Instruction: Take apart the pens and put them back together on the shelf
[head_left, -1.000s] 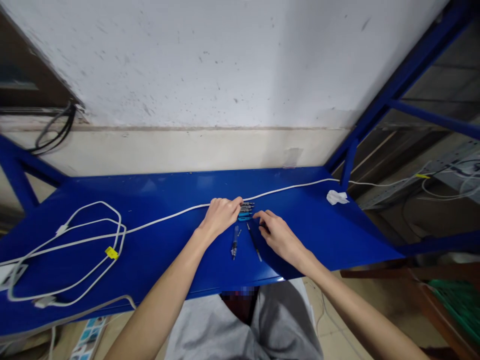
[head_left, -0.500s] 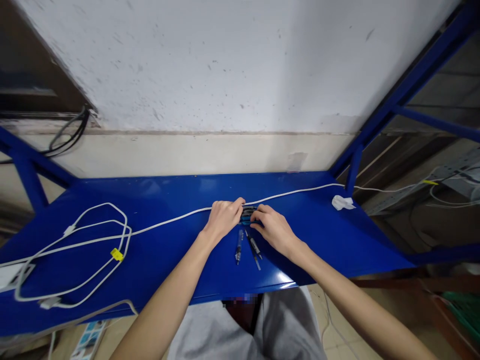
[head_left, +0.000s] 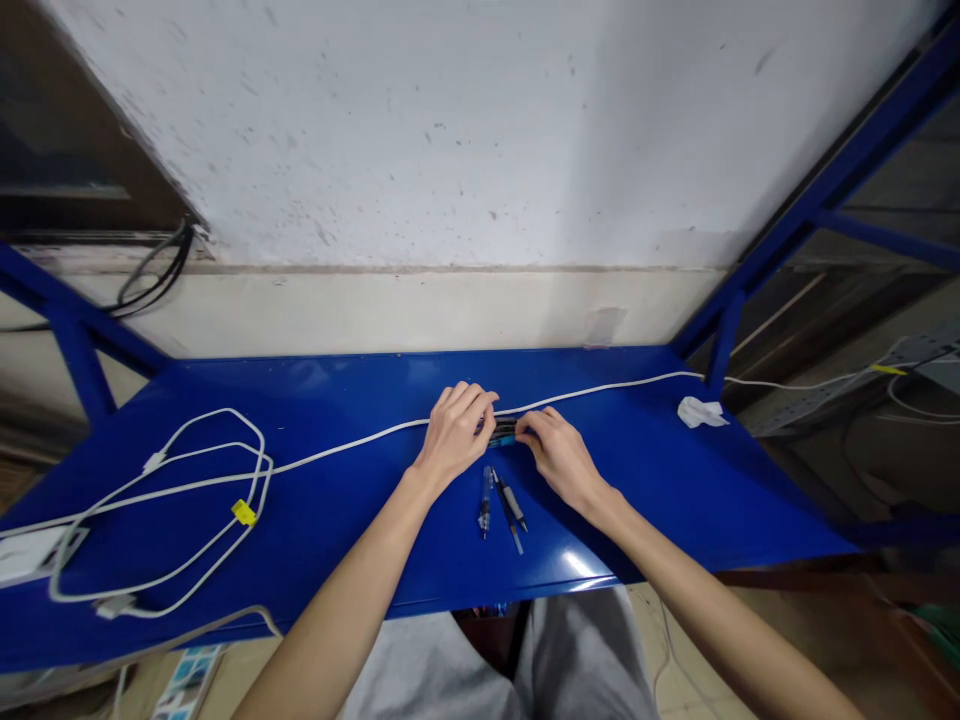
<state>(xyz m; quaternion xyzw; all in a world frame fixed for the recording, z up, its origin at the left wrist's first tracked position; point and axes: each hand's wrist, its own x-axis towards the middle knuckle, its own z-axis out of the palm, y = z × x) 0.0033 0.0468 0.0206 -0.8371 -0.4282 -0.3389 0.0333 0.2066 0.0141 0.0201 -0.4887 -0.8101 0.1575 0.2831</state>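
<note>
Several dark pens with a bit of blue (head_left: 502, 431) lie side by side on the blue table between my hands. My left hand (head_left: 457, 428) is curled at their left end, its thumb and fingers closed round that end. At the right end, my right hand (head_left: 553, 446) has its fingers pinched together at the pens; the fingertips partly hide what they grip. Nearer the front edge lie a clear pen part (head_left: 485, 502), a thin refill (head_left: 514, 528) and a grey-gripped pen part (head_left: 514, 502), all apart from both hands.
A white cable (head_left: 360, 440) crosses the blue table (head_left: 337, 540) behind my hands and loops on the left, with a yellow tag (head_left: 244, 513). Crumpled white tissue (head_left: 701, 412) lies at the right. A wall (head_left: 420, 310) stands behind; blue frame posts rise at both sides.
My left hand has lifted its fingers a little and my right hand has drawn slightly to the right along the pens. The whole view has shifted a little.
</note>
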